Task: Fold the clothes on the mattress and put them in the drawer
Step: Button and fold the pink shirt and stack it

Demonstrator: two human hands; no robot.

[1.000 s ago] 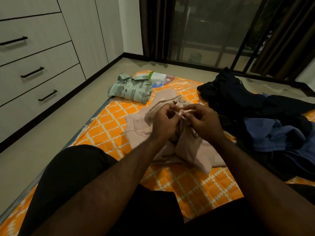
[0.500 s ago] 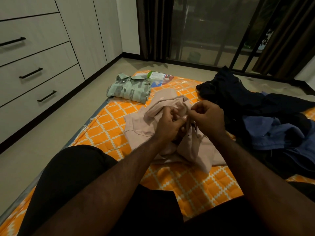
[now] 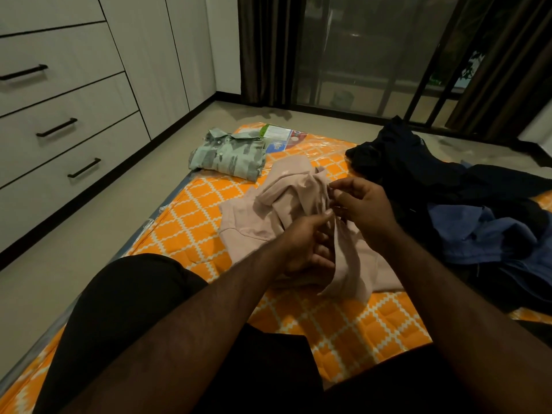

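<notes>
The person's knees, in black shorts (image 3: 125, 309), rest on the near end of the mattress (image 3: 191, 210), which is orange with a white diamond pattern. Both bare forearms reach forward from the bottom edge and meet over a crumpled pink shirt (image 3: 286, 201) in the middle of the mattress.

The left hand (image 3: 301, 243) is turned palm-inward. Its fingers are curled into the cloth, and the thumb and forefinger pinch a strip of fabric. The right hand (image 3: 364, 204) sits a little higher and farther out. Its fingertips are bunched and pinch the same edge of the shirt, lifting it so that a loose flap hangs down between the wrists. The two hands nearly touch.

To the right lies a rumpled blue garment (image 3: 484, 231), with a heap of dark clothes (image 3: 418, 162) beyond it. At the far left corner of the mattress a green patterned shirt (image 3: 230, 156) is folded flat beside a printed label (image 3: 277, 135).

Along the left wall stands a bank of pale drawers (image 3: 68, 124) with black handles, all closed. At the back are a glass door (image 3: 373, 55) and dark curtains (image 3: 268, 49).
</notes>
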